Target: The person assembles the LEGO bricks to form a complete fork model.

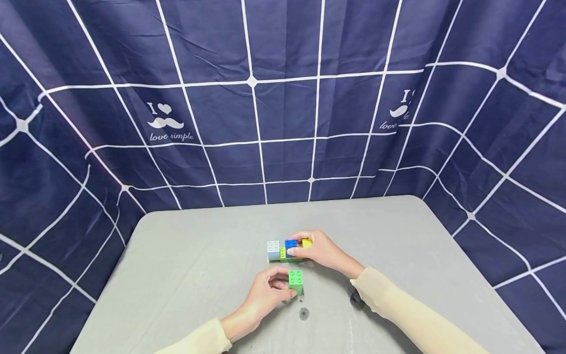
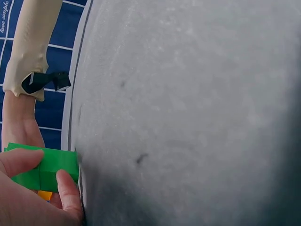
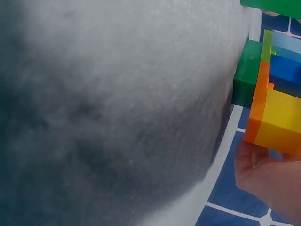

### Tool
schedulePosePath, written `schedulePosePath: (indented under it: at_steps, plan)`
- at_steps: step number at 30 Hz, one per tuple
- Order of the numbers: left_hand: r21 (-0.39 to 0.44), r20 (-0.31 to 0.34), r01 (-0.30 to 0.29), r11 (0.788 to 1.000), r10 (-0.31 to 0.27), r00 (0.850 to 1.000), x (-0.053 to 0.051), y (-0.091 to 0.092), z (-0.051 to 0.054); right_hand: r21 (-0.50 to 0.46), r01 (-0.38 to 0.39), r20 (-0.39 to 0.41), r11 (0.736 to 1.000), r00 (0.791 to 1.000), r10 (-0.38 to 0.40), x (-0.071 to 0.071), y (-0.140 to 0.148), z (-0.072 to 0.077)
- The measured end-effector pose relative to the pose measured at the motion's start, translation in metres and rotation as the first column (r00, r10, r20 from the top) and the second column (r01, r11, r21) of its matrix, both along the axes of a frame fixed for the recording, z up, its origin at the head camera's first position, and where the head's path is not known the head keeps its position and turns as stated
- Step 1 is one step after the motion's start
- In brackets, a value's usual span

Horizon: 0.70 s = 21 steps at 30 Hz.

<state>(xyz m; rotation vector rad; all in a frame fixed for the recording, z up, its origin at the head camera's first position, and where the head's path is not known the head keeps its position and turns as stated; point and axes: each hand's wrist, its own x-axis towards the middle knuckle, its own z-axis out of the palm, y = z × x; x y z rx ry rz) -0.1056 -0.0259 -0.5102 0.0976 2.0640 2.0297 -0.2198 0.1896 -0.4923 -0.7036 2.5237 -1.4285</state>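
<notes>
My left hand (image 1: 265, 290) grips a stack of green toy bricks (image 1: 296, 281) between thumb and fingers. A seam crosses these bricks (image 2: 56, 162) in the left wrist view. Just behind, my right hand (image 1: 323, 250) pinches a blue brick (image 1: 290, 244) front and back. That brick sits in a built row, with a light blue brick (image 1: 273, 250) at the left and a yellow brick (image 1: 307, 242) partly hidden by the hand. From the right wrist, an orange piece (image 3: 257, 106) and a lime piece (image 3: 266, 46) show under the row, above a darker green brick (image 3: 247, 73).
The bricks are around the middle of a grey table (image 1: 190, 260). Navy curtains (image 1: 283, 113) with white lines surround its back and sides. A small black device (image 1: 357, 299) is at the right wrist. A dark spot (image 1: 304, 313) marks the tabletop near the left hand.
</notes>
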Motion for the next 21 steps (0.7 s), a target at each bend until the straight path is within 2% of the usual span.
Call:
schedulePosePath:
  at_steps: [7, 16, 21]
  plan:
    - [-0.012, -0.013, -0.009, 1.000, 0.009, 1.000, -0.0010, 0.0014, -0.0007, -0.011, -0.001, 0.004, 1.000, 1.000, 0.001, -0.0002, -0.0017, -0.0009]
    - [-0.026, 0.005, 0.008, 1.000, -0.008, 1.000, -0.0014, -0.0004, -0.0017, 0.009, -0.002, 0.007, 1.000, 1.000, 0.002, -0.0007, -0.0029, -0.0009]
    - [-0.019, -0.010, 0.013, 1.000, -0.014, 1.000, -0.0005, -0.0003, -0.0007, 0.020, -0.005, -0.010, 1.000, 1.000, 0.005, -0.0009, -0.0022, 0.0013]
